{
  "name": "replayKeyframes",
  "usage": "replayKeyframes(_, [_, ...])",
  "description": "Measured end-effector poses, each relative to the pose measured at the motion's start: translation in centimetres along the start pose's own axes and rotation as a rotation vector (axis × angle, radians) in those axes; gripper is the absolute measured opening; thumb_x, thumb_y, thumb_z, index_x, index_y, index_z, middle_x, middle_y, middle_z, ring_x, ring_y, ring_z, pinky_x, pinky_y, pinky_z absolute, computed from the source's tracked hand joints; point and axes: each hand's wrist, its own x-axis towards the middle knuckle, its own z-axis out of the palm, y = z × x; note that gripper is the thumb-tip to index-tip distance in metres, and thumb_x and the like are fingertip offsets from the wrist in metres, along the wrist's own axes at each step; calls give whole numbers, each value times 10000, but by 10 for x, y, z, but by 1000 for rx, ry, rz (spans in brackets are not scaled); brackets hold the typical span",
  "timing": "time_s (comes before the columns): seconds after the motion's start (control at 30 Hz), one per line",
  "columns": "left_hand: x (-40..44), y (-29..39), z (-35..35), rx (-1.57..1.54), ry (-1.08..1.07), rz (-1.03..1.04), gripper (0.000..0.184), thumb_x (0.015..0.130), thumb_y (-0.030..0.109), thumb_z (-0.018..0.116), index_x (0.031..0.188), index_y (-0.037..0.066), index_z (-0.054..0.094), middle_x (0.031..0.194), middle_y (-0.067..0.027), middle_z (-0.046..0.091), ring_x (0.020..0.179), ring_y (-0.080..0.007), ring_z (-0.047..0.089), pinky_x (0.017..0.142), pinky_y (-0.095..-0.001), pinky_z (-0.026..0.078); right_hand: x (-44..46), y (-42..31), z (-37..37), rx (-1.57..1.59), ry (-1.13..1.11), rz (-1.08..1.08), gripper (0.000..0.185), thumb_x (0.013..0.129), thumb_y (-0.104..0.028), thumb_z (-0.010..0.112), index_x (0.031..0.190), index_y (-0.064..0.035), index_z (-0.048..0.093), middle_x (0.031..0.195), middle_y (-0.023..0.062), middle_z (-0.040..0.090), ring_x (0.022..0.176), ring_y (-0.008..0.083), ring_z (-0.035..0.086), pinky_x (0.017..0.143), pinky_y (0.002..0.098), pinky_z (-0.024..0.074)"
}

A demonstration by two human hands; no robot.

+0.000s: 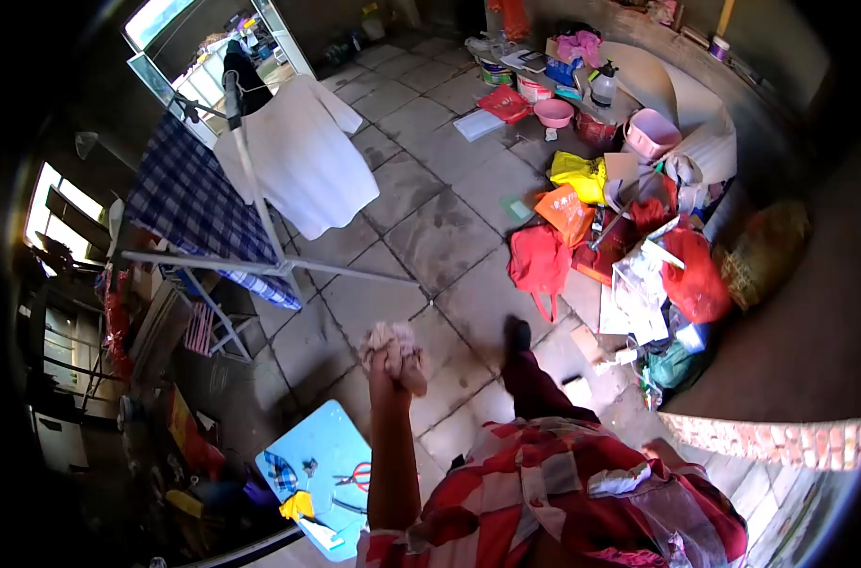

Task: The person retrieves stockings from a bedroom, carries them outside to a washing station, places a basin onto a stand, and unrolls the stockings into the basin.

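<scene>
On a clock laid over our view, a blue checked cloth (194,208) hangs on a metal rack (285,269) near 10 o'clock. Near 9 o'clock there is a folding stool (201,328) with a stripy seat. A white shirt (303,161) hangs on the rack between 10 and 11. Low down at 7 o'clock is a light blue counter (322,431), with a yellow cloth (296,505) and red-handled scissors (362,473) on it.

Also at 7 o'clock, but closer to the middle, our left hand (390,379) is closed tight on a crumpled pink cloth (393,339). We hold it up over the floor tiles (440,237).

Our black shoe (517,334) is at 4 o'clock. A red bag (541,257) lies near 3 o'clock, and a pink basin (553,113) sits at 1. Close together at 2 o'clock are an orange bag (564,210) and a yellow bag (577,173). Our right hand (661,452) is at 4 o'clock, mostly hidden beside our checked shirt (535,473), so we cannot tell if it is open or closed.
</scene>
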Motion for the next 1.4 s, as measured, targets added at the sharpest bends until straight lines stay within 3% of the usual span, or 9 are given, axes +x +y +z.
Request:
replayKeyframes(0.23, [187,7,133,-168,-195,-35,126,891,209,424,878,112,504,726,7,502,740,-184,554,729,-348,487,145,-181,-137,-225,128,-29,197,791,-200,504,702,-41,578,656,177,572,585,314,565,538,420,458])
replayKeyframes(0.33, [248,14,166,-122,-271,33,108,876,182,458,920,103,518,782,-7,532,764,-184,561,708,-355,498,272,-327,-206,-643,426,-489,188,778,-183,508,716,-22,583,693,206,583,625,341,583,566,436,475])
replayKeyframes(0.43, [303,32,208,-70,-225,15,95,904,213,467,901,126,506,876,-7,529,793,-119,506,594,-329,454,374,-533,-254,-502,610,-1159,178,809,-173,492,742,-19,548,705,159,563,689,287,567,618,396,443])
replayKeyframes(0.47, [326,36,216,-44,-220,25,108,891,220,508,953,133,498,921,-11,533,808,-127,512,593,-332,456,353,-622,-264,-302,381,-958,204,864,-186,504,986,-48,592,907,97,602,774,235,593,654,326,486])
replayKeyframes(0.53, [372,46,233,-29,-344,40,284,848,243,600,1079,164,456,1003,-23,536,862,-146,530,623,-350,481,338,-765,-263,300,-25,-926,234,895,-209,519,1078,-67,548,872,8,564,773,99,544,676,249,465])
replayKeyframes(0.73, [524,71,275,-31,-188,0,306,861,110,505,1155,42,456,1053,-93,549,904,-226,568,709,-368,509,203,-1042,-264,533,-458,-1111,331,916,-208,487,1211,-57,481,1096,75,554,920,144,575,775,280,472])
replayKeyframes(1.0, [716,115,377,221,-295,-226,310,848,115,530,1139,19,485,1018,-100,578,849,-195,601,718,-301,508,245,-1207,-330,161,71,-1263,344,824,-156,612,1149,-92,518,1012,56,571,836,120,548,709,266,474])
replayKeyframes(1.17, [844,121,417,272,-409,-368,406,855,254,583,1173,34,461,1036,-110,580,870,-205,598,698,-350,515,326,-1299,-381,184,353,-1096,177,874,-169,522,954,-18,472,814,162,587,686,270,620,604,335,486])
replayKeyframes(1.4, [978,165,488,2,-260,-412,409,853,311,581,1146,38,496,1006,-76,587,904,-194,577,763,-359,487,419,-1465,-459,486,-162,-978,159,918,-162,441,974,-13,421,721,94,559,585,168,608,449,273,481])
